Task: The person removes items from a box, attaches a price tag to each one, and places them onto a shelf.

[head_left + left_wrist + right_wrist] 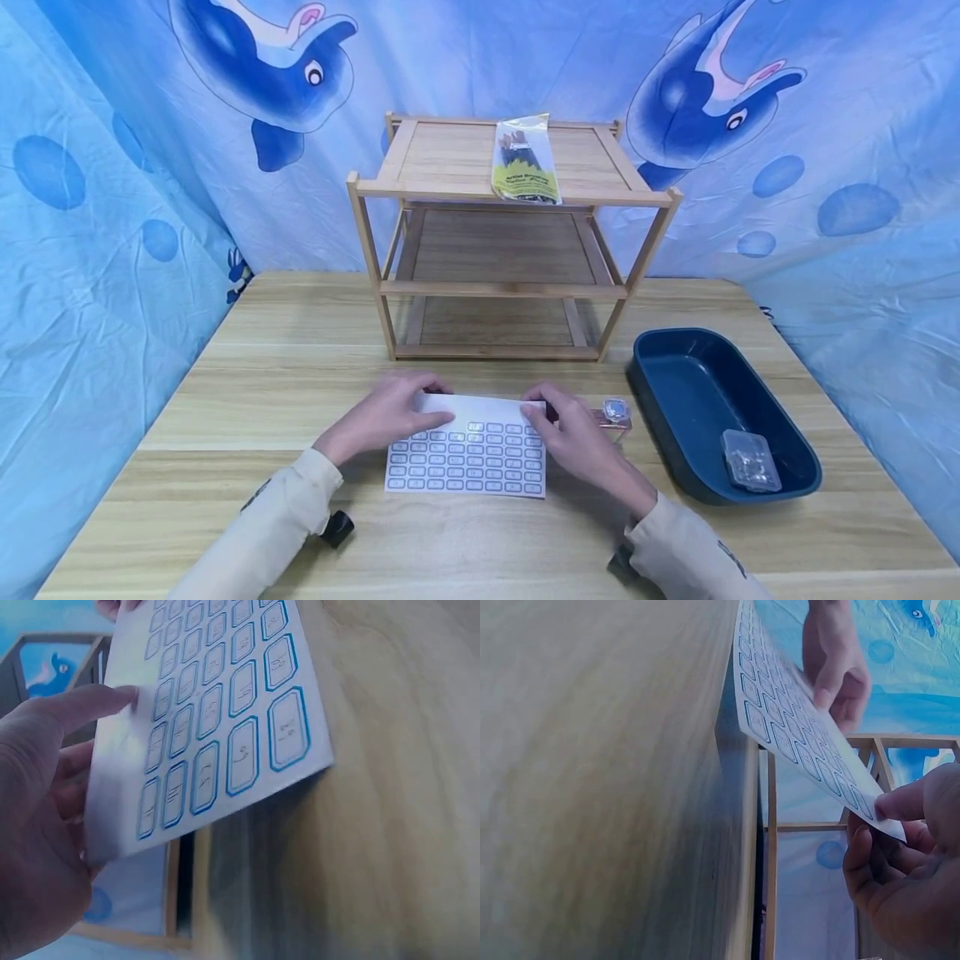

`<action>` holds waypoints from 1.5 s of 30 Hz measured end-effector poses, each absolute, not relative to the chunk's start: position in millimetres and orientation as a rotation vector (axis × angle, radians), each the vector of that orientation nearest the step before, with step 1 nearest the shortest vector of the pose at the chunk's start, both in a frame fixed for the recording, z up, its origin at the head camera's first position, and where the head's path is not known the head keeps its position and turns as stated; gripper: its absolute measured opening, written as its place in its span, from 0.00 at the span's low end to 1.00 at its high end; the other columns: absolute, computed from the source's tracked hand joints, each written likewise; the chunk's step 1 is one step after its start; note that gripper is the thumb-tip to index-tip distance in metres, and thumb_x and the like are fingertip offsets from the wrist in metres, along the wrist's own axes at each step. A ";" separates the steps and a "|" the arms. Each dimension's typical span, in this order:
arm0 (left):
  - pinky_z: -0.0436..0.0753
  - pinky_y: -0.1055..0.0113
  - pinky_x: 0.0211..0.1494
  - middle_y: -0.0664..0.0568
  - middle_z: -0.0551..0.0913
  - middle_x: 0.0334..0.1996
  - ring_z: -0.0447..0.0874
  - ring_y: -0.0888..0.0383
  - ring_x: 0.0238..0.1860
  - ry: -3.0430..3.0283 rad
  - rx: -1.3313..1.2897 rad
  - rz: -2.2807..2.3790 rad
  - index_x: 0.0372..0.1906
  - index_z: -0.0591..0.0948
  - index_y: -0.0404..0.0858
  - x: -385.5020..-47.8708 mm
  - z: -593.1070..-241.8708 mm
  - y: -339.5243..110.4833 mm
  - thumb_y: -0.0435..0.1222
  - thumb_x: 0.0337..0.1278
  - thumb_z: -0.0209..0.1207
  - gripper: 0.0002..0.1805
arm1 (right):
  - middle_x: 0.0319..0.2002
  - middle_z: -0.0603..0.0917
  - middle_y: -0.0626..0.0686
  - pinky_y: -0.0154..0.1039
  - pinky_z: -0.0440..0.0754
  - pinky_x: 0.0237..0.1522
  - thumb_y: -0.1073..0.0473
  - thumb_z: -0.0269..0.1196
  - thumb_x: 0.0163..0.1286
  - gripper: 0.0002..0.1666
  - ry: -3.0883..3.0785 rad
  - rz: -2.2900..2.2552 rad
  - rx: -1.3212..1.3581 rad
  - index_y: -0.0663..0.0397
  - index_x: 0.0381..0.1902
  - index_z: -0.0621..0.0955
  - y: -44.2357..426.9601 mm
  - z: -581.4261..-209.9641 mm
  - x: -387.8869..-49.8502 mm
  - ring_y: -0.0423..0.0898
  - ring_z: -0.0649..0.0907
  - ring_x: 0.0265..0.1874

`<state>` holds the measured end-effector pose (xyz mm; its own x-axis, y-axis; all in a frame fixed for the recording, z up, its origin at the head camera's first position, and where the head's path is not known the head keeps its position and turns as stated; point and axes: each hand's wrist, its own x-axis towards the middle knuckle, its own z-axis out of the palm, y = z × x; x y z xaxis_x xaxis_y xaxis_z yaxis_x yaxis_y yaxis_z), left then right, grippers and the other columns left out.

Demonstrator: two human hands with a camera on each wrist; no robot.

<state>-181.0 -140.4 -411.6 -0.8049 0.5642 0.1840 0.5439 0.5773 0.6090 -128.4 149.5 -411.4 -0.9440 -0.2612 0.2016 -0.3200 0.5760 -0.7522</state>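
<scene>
A white sheet of stickers [465,462] with rows of small blue-framed labels is held up at a tilt over the table. My left hand [390,414] pinches its upper left part, thumb on the printed face and fingers behind, as the left wrist view shows. At the upper right corner my right hand [577,437] pinches the sheet [802,727] between thumb and fingers. The lower edge of the sheet hangs near the tabletop. Just beyond the right hand is a small copper-coloured object with a clear faceted top [617,409], partly hidden, its kind unclear.
A dark blue tub [652,417] stands at the right with a clear plastic case [751,461] in it. Behind the sheet is a wooden three-tier shelf [450,158], bearing a packet of artist brushes [526,162] on top. Blue dolphin-print curtains surround the wooden table [247,400].
</scene>
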 end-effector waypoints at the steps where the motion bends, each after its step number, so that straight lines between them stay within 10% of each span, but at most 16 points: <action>1: 0.79 0.53 0.55 0.54 0.87 0.47 0.83 0.57 0.47 2.742 1.001 1.044 0.56 0.84 0.39 -180.8 -409.6 -137.7 0.43 0.61 0.72 0.22 | 0.36 0.81 0.47 0.36 0.77 0.31 0.64 0.61 0.78 0.06 -2.721 1.326 0.514 0.56 0.49 0.83 149.8 -411.8 -128.6 0.44 0.78 0.31; 6: 0.82 0.62 0.45 0.56 0.87 0.44 0.84 0.65 0.38 2.620 1.023 1.059 0.64 0.80 0.38 -179.5 -405.5 -128.0 0.42 0.64 0.70 0.27 | 0.34 0.80 0.46 0.36 0.77 0.30 0.64 0.61 0.78 0.06 -2.695 1.339 0.524 0.56 0.50 0.82 150.8 -413.1 -128.8 0.44 0.78 0.30; 14: 0.81 0.65 0.36 0.62 0.86 0.29 0.84 0.62 0.27 2.422 0.956 1.197 0.43 0.86 0.41 -179.6 -409.7 -124.6 0.39 0.64 0.69 0.07 | 0.35 0.81 0.47 0.36 0.79 0.30 0.66 0.63 0.76 0.05 -2.636 1.280 0.562 0.57 0.48 0.82 150.9 -415.2 -128.0 0.43 0.79 0.31; 26: 0.86 0.63 0.34 0.55 0.89 0.34 0.90 0.53 0.30 2.207 0.856 1.344 0.47 0.86 0.37 -183.8 -415.2 -125.4 0.38 0.68 0.65 0.10 | 0.56 0.78 0.59 0.54 0.81 0.51 0.60 0.72 0.66 0.21 -2.412 0.751 0.780 0.58 0.55 0.82 146.3 -416.7 -126.1 0.56 0.75 0.57; 45: 0.80 0.69 0.32 0.53 0.87 0.30 0.85 0.56 0.28 2.191 0.924 1.368 0.43 0.86 0.33 -185.9 -417.0 -121.5 0.36 0.67 0.65 0.09 | 0.48 0.82 0.52 0.38 0.81 0.50 0.60 0.72 0.64 0.17 -2.283 0.491 1.187 0.56 0.50 0.84 126.7 -425.8 -131.5 0.47 0.80 0.48</action>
<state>-185.9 -121.5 -417.0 -0.7040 0.7101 0.0129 0.3233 0.3042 0.8960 -131.5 126.7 -425.8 -0.4835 -0.6436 0.5933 -0.8307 0.5510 -0.0792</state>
